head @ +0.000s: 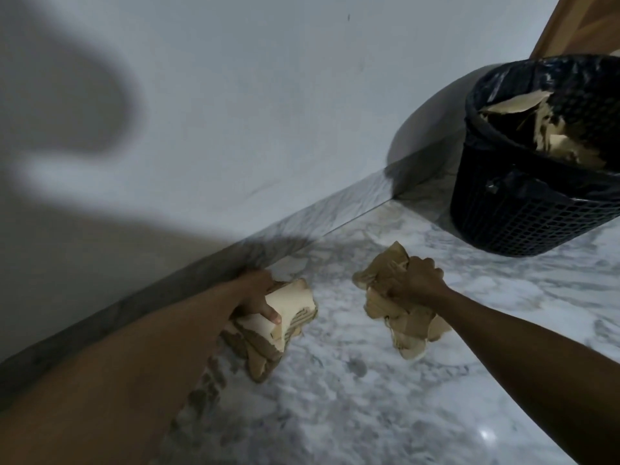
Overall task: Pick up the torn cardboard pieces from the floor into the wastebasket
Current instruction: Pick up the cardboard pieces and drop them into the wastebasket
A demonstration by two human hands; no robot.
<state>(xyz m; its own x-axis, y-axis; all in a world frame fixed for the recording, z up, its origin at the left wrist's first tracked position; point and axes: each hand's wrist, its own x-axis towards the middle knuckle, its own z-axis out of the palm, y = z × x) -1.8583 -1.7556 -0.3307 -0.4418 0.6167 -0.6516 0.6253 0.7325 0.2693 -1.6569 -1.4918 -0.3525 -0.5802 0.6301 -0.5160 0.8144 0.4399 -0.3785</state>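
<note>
Left hand (pixel 255 297): curled round a stack (pixel 295 308) of torn cardboard, thumb pressed across the pale top sheet; low over the floor (pixel 369 397), close to the skirting (pixel 188 263).
Right hand (pixel 414 280): clenched from above on a crumpled wad (pixel 399 317); touching the floor or just clear of it, cannot tell.
Wastebasket (pixel 523 209): black mesh with dark liner, standing by the wall (pixel 235 112), ahead and right, well apart from both hands.
Contents: torn scraps (pixel 513 105) already inside, one reaching the rim.
Grip rationale: pieces bunched tight, apparently so none drops on the carry; both hands loaded, likely to save a trip.
Stage: judged late; drop into the wastebasket outstanding.
Risk: brown ends hanging below the left stack may slip free.
</note>
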